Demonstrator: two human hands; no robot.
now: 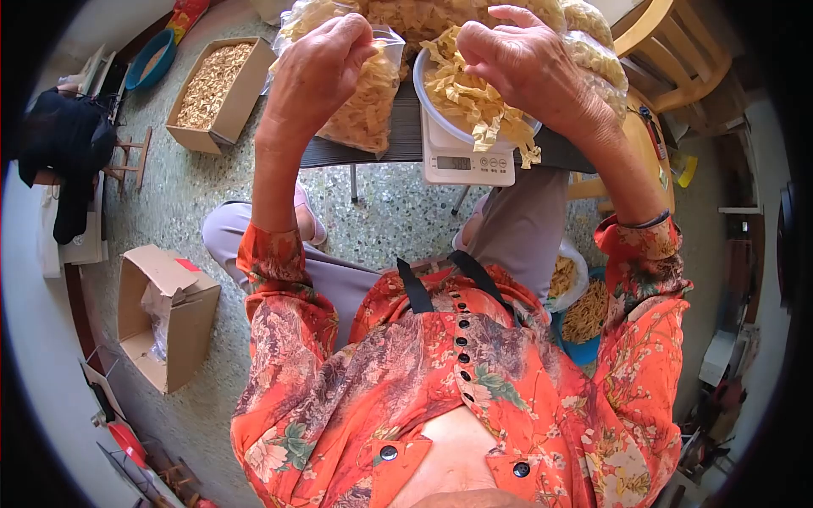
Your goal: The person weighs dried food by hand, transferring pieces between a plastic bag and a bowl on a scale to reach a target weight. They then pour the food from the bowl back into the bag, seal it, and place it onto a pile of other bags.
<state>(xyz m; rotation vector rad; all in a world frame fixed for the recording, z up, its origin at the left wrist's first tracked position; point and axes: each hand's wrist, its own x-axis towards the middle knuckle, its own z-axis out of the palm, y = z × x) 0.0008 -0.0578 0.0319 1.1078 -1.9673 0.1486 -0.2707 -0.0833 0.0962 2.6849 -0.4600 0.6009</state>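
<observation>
My left hand (pixel 326 68) is closed at the upper left side of a clear plastic bag (pixel 360 114) filled with dried, pale yellow strips. The bag stands upright with its mouth open, and my fingers grip it near the rim. Above a white plastic bowl (pixel 429 103), my right hand (pixel 521 55) has its thumb and fingers curled; what they hold, if anything, is hidden. Dried yellow strips (pixel 474 97) heap up in the bowl, and some hang over its front rim. Under the bowl sits a white digital scale (pixel 466 165) with a lit display.
Several filled bags (pixel 593 63) crowd the back right beside a wooden chair (pixel 677 55). On the floor stand a carton of dried pieces (pixel 216 85), an open cardboard box (pixel 174 317) and blue basins (pixel 580 349). The dark table edge (pixel 406 148) is before my knees.
</observation>
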